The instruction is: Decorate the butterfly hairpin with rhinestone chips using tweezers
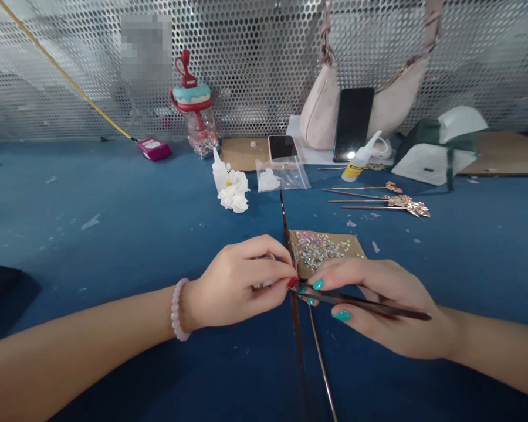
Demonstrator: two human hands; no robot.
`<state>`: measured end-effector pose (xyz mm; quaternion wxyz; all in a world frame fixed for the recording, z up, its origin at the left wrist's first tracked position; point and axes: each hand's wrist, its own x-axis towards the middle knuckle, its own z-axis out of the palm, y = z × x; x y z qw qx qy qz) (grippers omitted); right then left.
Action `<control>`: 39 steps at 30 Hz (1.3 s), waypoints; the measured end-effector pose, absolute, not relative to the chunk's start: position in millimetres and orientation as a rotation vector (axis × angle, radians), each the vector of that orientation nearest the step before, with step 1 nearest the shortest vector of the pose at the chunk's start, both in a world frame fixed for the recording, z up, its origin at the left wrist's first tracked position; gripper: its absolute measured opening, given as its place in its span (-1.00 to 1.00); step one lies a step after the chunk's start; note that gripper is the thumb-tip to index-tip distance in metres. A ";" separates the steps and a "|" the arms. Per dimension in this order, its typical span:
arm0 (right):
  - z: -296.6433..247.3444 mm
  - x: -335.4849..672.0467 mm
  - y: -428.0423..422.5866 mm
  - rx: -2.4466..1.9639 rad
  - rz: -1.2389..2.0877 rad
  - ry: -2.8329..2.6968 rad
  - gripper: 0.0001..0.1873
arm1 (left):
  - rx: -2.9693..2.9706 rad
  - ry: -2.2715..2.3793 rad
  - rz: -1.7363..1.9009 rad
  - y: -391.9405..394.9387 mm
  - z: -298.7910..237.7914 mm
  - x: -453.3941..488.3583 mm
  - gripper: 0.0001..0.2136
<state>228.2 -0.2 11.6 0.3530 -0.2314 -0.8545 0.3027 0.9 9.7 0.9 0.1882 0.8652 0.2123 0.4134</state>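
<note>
In the middle of the head view, my left hand (242,281) is closed in a pinch, a beaded bracelet at its wrist. Its fingertips are at the top end of a thin metal hairpin (320,351), whose stem runs down toward me. That end is mostly hidden by fingers. Dark tweezers (369,305) are gripped in my right hand (391,310), their tips meeting the left fingertips. Something whitish shows between my left fingers; I cannot make it out. Just behind the hands lies a cardboard piece (356,243) scattered with small shiny rhinestones (317,249).
Several ornate hairpins (405,203) lie at the back right, near a glue bottle (354,167). Farther left are another glue bottle (219,170), crumpled tissue (234,193) and a plastic bag (290,176). A phone (354,123) leans on a handbag (319,111); a cup (200,123) stands behind.
</note>
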 end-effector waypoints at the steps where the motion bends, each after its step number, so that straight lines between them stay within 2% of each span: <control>1: 11.6 228.0 -0.2 -0.604 0.779 -2.208 -0.81 | 2.435 0.597 1.165 9.8 0.8 1.0 -0.87; 12: 10.4 227.3 -0.6 -0.669 0.648 -2.241 -0.88 | 2.419 0.623 1.186 10.9 -1.5 1.7 -0.87; 28: 13.0 226.1 -0.6 -0.748 0.707 -2.146 -0.95 | 2.387 0.621 1.220 12.6 3.3 1.8 -0.86; 35: 8.6 228.9 -0.6 -0.808 0.445 -2.152 -0.93 | 2.384 0.618 1.193 9.8 4.5 2.7 -0.88; 39: 10.8 227.2 0.8 -0.803 0.416 -2.163 -0.95 | 2.385 0.624 1.191 9.9 3.8 2.9 -0.90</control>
